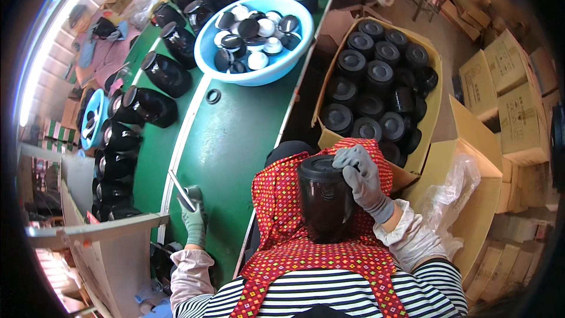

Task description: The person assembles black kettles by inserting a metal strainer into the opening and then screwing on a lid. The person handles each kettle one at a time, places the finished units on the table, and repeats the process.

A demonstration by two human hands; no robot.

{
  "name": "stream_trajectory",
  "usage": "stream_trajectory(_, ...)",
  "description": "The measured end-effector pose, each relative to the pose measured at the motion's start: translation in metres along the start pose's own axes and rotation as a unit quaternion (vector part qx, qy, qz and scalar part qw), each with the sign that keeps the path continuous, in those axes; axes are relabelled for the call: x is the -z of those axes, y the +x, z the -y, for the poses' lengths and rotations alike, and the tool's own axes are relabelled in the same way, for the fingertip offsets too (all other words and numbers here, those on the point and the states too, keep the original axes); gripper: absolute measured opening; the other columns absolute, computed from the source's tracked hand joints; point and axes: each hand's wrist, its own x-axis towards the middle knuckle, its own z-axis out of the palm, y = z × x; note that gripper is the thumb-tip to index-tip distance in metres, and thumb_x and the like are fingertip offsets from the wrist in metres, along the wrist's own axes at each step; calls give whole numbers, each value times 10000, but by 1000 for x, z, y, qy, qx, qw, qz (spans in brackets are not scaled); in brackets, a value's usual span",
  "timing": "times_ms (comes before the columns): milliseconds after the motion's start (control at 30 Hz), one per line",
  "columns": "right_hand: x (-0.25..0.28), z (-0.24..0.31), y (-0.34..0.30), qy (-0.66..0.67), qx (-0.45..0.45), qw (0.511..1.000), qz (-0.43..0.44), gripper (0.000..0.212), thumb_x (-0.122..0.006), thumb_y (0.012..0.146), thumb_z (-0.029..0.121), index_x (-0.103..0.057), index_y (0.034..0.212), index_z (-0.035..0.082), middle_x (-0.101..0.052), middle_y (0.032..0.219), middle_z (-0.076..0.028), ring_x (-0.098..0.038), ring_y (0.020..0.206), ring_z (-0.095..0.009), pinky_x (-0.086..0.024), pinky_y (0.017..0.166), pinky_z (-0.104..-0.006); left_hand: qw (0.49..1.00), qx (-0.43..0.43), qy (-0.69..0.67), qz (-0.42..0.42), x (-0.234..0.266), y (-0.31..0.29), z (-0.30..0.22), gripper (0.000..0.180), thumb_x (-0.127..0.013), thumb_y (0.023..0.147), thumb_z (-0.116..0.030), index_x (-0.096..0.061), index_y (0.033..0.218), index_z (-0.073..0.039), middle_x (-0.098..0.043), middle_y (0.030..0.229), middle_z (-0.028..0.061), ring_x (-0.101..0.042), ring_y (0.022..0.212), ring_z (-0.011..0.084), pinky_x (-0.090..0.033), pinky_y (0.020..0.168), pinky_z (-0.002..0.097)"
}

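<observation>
A big dark jar (325, 206) with a black lid (321, 166) stands upright on my lap, against the red patterned apron (276, 200). My right hand (364, 179), in a grey glove, is closed on the right edge of that lid, fingers curled over its top. Off to the left, over the green table (229, 141), my gloved left hand (193, 221) is closed around a slim pale strip (179, 190) that points up and away. A small dark part shows beside the strip at the fingers; its kind is unclear.
A blue basin (203, 65) of black and white lids sits on the table, near a black ring (213, 96). Dark jars (166, 75) line the left side. An open carton (432, 135) of lidded jars stands to my right, with stacked boxes (521, 118) beyond.
</observation>
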Motion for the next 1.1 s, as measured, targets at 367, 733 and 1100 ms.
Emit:
stream_trajectory(367, 27, 9, 86, 28, 4, 980, 195, 161, -763, 972, 162, -767, 1074, 38, -701, 1070, -99, -671, 971, -266, -525, 899, -397, 895, 2, -216, 390, 3, -40, -355, 633, -617, 1096, -243, -424, 1663, -37, -523, 709, -86, -456, 589, 11, -338, 530, 209)
stream_trajectory(733, 25, -31, 145, -221, 149, 942, 205, 179, -653, 1015, 253, -681, 898, 120, -578, 809, -54, -575, 753, -287, -418, 715, -437, 778, -364, 43, 510, -40, -13, -495, 682, -641, 1043, -263, -437, 1616, 44, -533, 1545, 301, -620, 1352, 391, -505, 1103, 467)
stream_trajectory(1100, 33, -22, 113, -255, 111, 947, 163, 344, -580, 1099, 394, -677, 916, 120, -528, 788, -56, -551, 734, -264, -407, 707, -440, 735, -427, 45, 525, -66, -36, -489, 709, -664, 1022, -195, -380, 1603, 95, -456, 1554, 382, -500, 1423, 538, -444, 1185, 547)
